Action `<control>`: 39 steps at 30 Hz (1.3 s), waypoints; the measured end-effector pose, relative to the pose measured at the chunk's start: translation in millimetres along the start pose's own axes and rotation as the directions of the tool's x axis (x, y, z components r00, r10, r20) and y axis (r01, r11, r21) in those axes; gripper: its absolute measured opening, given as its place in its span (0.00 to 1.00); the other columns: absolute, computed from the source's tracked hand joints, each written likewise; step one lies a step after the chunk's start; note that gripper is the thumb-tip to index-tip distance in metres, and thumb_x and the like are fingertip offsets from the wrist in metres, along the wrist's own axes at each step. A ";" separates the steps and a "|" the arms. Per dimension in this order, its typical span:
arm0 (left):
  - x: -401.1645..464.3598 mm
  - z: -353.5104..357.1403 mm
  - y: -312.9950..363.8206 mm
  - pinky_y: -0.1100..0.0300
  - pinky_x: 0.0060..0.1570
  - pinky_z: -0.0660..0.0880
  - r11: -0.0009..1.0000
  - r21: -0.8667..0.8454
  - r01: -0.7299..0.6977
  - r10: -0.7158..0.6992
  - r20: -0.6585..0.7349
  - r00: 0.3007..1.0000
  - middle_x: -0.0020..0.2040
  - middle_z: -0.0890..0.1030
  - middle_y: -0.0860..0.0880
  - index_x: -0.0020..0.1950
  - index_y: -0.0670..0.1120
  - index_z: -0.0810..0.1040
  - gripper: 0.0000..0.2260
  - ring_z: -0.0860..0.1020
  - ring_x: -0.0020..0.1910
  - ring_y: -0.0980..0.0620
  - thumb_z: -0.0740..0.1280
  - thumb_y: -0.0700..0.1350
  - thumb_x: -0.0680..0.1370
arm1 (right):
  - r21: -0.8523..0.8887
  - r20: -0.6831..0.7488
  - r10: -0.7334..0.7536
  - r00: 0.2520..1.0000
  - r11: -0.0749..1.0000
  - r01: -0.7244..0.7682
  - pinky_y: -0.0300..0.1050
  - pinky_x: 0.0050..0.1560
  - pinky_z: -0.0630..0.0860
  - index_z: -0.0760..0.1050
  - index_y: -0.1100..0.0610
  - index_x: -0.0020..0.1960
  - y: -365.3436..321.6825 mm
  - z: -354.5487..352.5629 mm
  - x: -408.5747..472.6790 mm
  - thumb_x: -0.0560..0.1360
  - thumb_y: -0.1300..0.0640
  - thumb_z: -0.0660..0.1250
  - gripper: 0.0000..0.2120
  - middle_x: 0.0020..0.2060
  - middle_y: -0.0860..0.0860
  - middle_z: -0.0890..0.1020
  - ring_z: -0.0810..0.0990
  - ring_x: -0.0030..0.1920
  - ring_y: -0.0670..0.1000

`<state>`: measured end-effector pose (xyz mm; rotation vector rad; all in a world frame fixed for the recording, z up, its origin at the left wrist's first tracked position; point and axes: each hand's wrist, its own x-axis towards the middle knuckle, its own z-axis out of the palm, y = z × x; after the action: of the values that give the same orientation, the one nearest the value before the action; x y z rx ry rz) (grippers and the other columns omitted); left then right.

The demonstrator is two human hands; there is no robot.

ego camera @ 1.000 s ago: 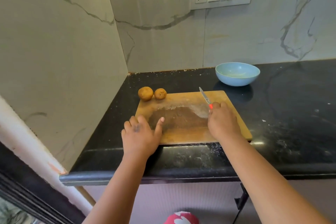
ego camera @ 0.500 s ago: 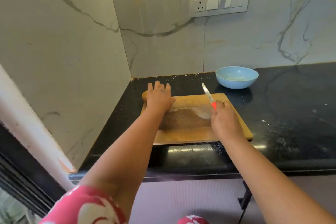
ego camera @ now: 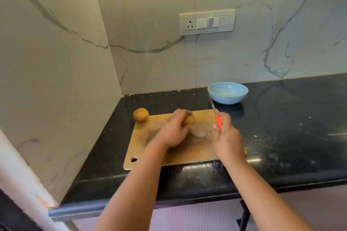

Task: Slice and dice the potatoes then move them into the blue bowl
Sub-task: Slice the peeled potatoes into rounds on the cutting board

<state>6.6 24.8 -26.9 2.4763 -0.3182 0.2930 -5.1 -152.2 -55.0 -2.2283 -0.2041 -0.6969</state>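
Hands first: we see the left hand (ego camera: 171,133) over the middle of the rectangular wooden cutting board (ego camera: 142,144), fingers curled round a small round brown potato (ego camera: 189,120); the hand is blurred, so exact finger contact is hard to read. Right hand (ego camera: 226,139) sits over the board's right side, wrapped round the orange handle of a small knife (ego camera: 216,116), thin blade pointing up and away toward the back wall, tip in front of the bowl's left rim. We note a second round brown potato (ego camera: 141,115) at the board's far left corner, partly off the edge onto the black stone countertop (ego camera: 291,127), well apart from the held one. Light blue round bowl (ego camera: 228,93) stands on the countertop just beyond the board's far right corner, near the back wall; inside we make out only a pale sheen. Board has a hanging hole at its near left corner and a pale smear in its centre. White switch panel (ego camera: 207,22) is on the marble wall above the bowl.
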 end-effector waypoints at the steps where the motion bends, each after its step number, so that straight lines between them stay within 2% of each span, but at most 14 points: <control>1: -6.9 5.6 1.4 0.61 0.56 0.70 0.999 -0.043 -0.013 0.013 0.010 1.000 0.62 0.73 0.52 0.66 0.51 0.69 0.17 0.74 0.57 0.52 0.67 0.43 0.79 | 0.000 -0.011 0.000 1.000 1.000 0.000 0.45 0.34 0.64 0.69 0.55 0.63 0.4 -3.2 -3.2 0.81 0.57 0.58 0.11 0.39 0.50 0.75 0.73 0.36 0.54; 3: -13.0 13.1 1.2 0.61 0.49 0.68 0.998 -0.070 -0.008 0.010 0.022 1.000 0.59 0.74 0.53 0.63 0.52 0.69 0.16 0.73 0.51 0.53 0.68 0.44 0.77 | -0.055 -0.001 0.031 1.000 0.998 -0.031 0.45 0.34 0.64 0.69 0.54 0.60 3.0 -10.7 -8.2 0.82 0.55 0.54 0.10 0.38 0.50 0.76 0.73 0.36 0.55; 6: -14.9 15.5 3.0 0.60 0.47 0.68 0.995 -0.094 -0.017 0.018 0.005 1.000 0.56 0.76 0.53 0.61 0.53 0.69 0.14 0.74 0.49 0.54 0.68 0.51 0.78 | -0.168 0.082 0.135 0.987 0.978 -0.120 0.46 0.33 0.63 0.69 0.53 0.55 8.8 -20.0 -11.7 0.83 0.54 0.53 0.08 0.39 0.52 0.80 0.73 0.36 0.54; 9: -13.9 17.7 4.1 0.60 0.46 0.66 0.997 -0.081 0.002 -0.004 -0.034 0.999 0.55 0.77 0.52 0.60 0.53 0.71 0.10 0.74 0.48 0.54 0.65 0.51 0.81 | -0.150 0.161 0.173 0.972 0.977 -0.149 0.44 0.30 0.63 0.72 0.53 0.55 4.5 -20.1 -14.5 0.83 0.54 0.55 0.08 0.35 0.49 0.75 0.72 0.35 0.49; 13: -10.2 17.2 1.6 0.58 0.59 0.69 0.994 -0.073 0.086 -0.087 -0.002 0.996 0.64 0.74 0.51 0.72 0.53 0.64 0.23 0.73 0.60 0.53 0.65 0.54 0.80 | -0.178 0.187 0.117 0.975 0.980 -0.083 0.45 0.36 0.69 0.71 0.50 0.65 -6.4 -14.9 -18.8 0.82 0.56 0.56 0.14 0.35 0.47 0.72 0.72 0.36 0.51; 17: -5.1 15.8 -2.4 0.63 0.55 0.66 1.000 0.016 0.027 -0.027 0.016 1.000 0.65 0.75 0.50 0.71 0.49 0.69 0.19 0.73 0.62 0.52 0.64 0.50 0.81 | -0.226 0.220 0.114 0.969 0.972 -0.063 0.45 0.34 0.69 0.70 0.50 0.63 -11.3 -15.8 -21.7 0.82 0.55 0.56 0.11 0.37 0.49 0.74 0.71 0.34 0.49; 22: 2.9 12.6 -6.3 0.61 0.61 0.67 0.998 -0.017 0.062 -0.061 0.022 0.998 0.68 0.74 0.50 0.73 0.49 0.70 0.20 0.72 0.65 0.51 0.65 0.49 0.81 | -0.276 0.241 0.118 0.963 0.960 -0.048 0.42 0.28 0.63 0.70 0.49 0.63 -15.2 -14.1 -20.4 0.82 0.56 0.57 0.12 0.37 0.49 0.75 0.71 0.34 0.48; 26: 6.7 11.2 -11.7 0.58 0.63 0.70 0.995 -0.062 0.080 -0.078 0.040 0.996 0.67 0.76 0.51 0.72 0.50 0.72 0.20 0.74 0.64 0.51 0.67 0.50 0.80 | -0.232 0.269 0.134 0.954 0.970 -0.071 0.41 0.28 0.62 0.72 0.52 0.57 -19.8 -8.6 -12.4 0.81 0.58 0.57 0.08 0.34 0.46 0.72 0.69 0.33 0.44; 29: 8.1 11.8 -12.0 0.58 0.63 0.70 0.994 -0.072 0.080 -0.077 0.041 0.996 0.66 0.76 0.51 0.71 0.50 0.73 0.20 0.74 0.63 0.51 0.68 0.49 0.79 | -0.258 0.300 0.160 0.940 0.963 -0.082 0.43 0.30 0.66 0.72 0.53 0.50 -23.2 -0.3 -2.8 0.80 0.61 0.56 0.07 0.35 0.49 0.74 0.72 0.35 0.48; 33: 7.4 11.6 -10.8 0.59 0.62 0.70 0.992 -0.086 0.087 -0.085 0.034 0.996 0.65 0.76 0.52 0.70 0.52 0.73 0.18 0.74 0.63 0.52 0.67 0.49 0.79 | -0.298 0.368 0.243 0.898 0.945 -0.133 0.44 0.29 0.62 0.69 0.53 0.43 -28.9 1.2 2.5 0.80 0.61 0.54 0.09 0.37 0.52 0.74 0.70 0.34 0.49; 35: 6.0 10.9 -12.4 0.61 0.60 0.69 0.989 -0.109 0.097 -0.095 0.028 0.995 0.64 0.77 0.51 0.69 0.52 0.73 0.18 0.74 0.62 0.52 0.67 0.49 0.79 | -0.304 0.396 0.250 0.883 0.944 -0.131 0.44 0.30 0.64 0.69 0.54 0.44 -26.3 -5.7 -3.7 0.80 0.61 0.55 0.08 0.37 0.52 0.74 0.71 0.35 0.50; 37: 4.6 10.6 -13.5 0.60 0.59 0.70 0.991 -0.107 0.081 -0.078 0.025 0.997 0.64 0.76 0.51 0.69 0.52 0.73 0.18 0.74 0.61 0.52 0.68 0.49 0.79 | -0.301 0.384 0.194 0.903 0.951 -0.077 0.45 0.33 0.68 0.71 0.54 0.50 -19.2 -14.0 -12.6 0.80 0.61 0.56 0.06 0.38 0.52 0.75 0.73 0.36 0.49; 39: 4.6 10.8 -14.2 0.59 0.60 0.71 0.994 -0.089 0.058 -0.056 0.022 0.998 0.64 0.75 0.51 0.69 0.51 0.74 0.18 0.74 0.61 0.52 0.68 0.48 0.79 | -0.256 0.287 0.135 0.948 0.965 -0.060 0.43 0.30 0.67 0.72 0.54 0.55 -13.4 -18.6 -18.9 0.80 0.60 0.58 0.06 0.35 0.49 0.74 0.72 0.34 0.46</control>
<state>16.6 28.6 -41.9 2.3965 -0.2628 0.2263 -33.5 -155.2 -46.5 -2.5588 -0.1629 -0.3356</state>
